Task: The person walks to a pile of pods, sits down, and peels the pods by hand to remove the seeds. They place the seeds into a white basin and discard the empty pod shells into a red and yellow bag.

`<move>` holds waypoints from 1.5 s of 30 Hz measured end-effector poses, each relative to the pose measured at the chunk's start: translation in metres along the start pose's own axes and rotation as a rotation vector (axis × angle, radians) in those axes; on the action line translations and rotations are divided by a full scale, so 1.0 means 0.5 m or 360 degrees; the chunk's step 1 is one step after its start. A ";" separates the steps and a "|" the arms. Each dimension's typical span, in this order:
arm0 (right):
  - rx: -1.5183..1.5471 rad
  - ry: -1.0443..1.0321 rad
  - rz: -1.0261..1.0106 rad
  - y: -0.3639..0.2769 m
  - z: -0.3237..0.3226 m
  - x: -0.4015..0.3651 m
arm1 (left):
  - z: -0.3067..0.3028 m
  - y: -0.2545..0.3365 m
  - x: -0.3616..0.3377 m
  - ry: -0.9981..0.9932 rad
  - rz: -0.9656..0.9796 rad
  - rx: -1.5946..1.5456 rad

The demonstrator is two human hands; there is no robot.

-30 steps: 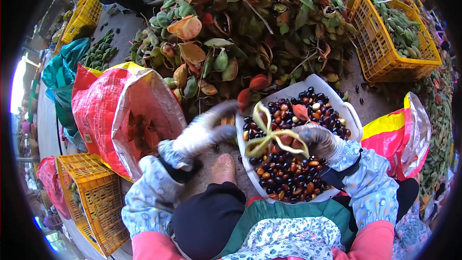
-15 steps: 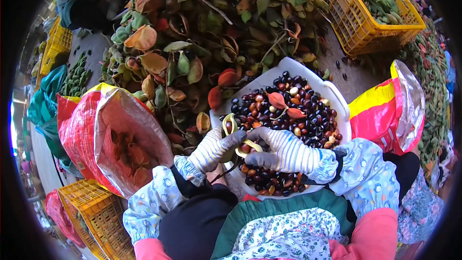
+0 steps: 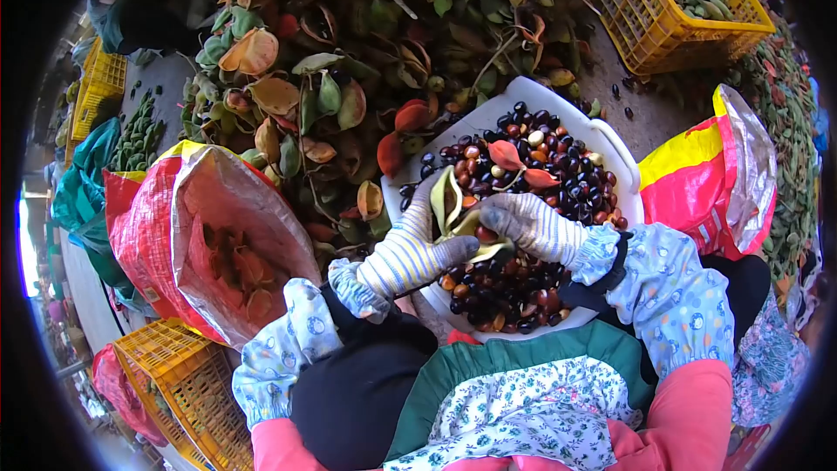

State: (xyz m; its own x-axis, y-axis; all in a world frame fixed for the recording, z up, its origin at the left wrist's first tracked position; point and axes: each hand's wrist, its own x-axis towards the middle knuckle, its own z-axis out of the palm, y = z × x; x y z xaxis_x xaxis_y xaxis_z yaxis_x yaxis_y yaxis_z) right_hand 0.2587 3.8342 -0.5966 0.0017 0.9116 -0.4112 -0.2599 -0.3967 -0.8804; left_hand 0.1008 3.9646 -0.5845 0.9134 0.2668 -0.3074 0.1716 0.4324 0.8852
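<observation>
My left hand (image 3: 410,255), in a striped white glove with grey fingertips, is closed round opened pale green seed pods (image 3: 446,201). One pod half points upward and another extends toward the right. My right hand (image 3: 539,225), gloved alike, pinches at the pods' right side, where a dark reddish seed (image 3: 485,234) shows by its fingertips. Both hands are over a white basin (image 3: 621,157) filled with glossy black and brown seeds (image 3: 523,292). Two orange-red pods (image 3: 506,155) lie on top of these seeds.
A heap of leafy pods (image 3: 349,61) rises beyond the basin. To the left stands an open red sack (image 3: 218,235) holding orange husks, above a yellow crate (image 3: 179,375). On the right are another red and yellow sack (image 3: 697,183) and a yellow crate (image 3: 671,26) of green pods.
The pod my hands held has been spread wider, with one half now raised upright. My left hand has turned palm-up beneath it; the right hand has shifted up and slightly right.
</observation>
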 end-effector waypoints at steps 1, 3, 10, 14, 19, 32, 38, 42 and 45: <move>-0.0021 -0.0013 0.0090 -0.021 0.002 -0.003 | -0.006 0.002 0.003 -0.0062 0.0167 -0.0072; -0.0083 0.0001 -0.0073 -0.011 0.011 0.002 | 0.003 0.029 -0.004 -0.0062 0.0080 -0.0031; -0.0130 0.0114 -0.0048 -0.005 0.049 -0.001 | -0.004 0.016 -0.015 -0.0408 0.0173 0.0488; -0.1133 -0.0801 0.0121 -0.079 -0.040 -0.019 | -0.010 0.019 -0.020 -0.0399 0.0048 0.0223; -0.0354 -0.0184 -0.0012 -0.092 -0.035 -0.001 | -0.013 0.036 -0.022 -0.0369 -0.0347 0.0008; -0.1230 -0.0055 -0.0532 -0.052 0.005 0.008 | -0.018 -0.035 -0.006 -0.0290 -0.0698 0.0065; -0.1723 0.0107 -0.0404 -0.018 0.039 -0.007 | -0.007 -0.033 -0.018 -0.0903 -0.0317 0.0512; -0.1060 -0.0059 -0.0006 -0.038 -0.012 0.005 | -0.009 -0.012 -0.022 -0.0589 -0.0684 0.0066; -0.1018 0.0021 -0.0047 -0.073 -0.078 -0.010 | -0.027 0.042 -0.018 -0.0318 -0.0343 -0.0399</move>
State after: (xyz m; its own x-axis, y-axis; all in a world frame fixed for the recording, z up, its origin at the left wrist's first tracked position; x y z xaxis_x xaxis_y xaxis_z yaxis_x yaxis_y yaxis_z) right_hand 0.3059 3.8401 -0.5718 0.0127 0.9232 -0.3840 0.3678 -0.3614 -0.8568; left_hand 0.0916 3.9828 -0.5676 0.9244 -0.0152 -0.3811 0.2943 0.6639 0.6875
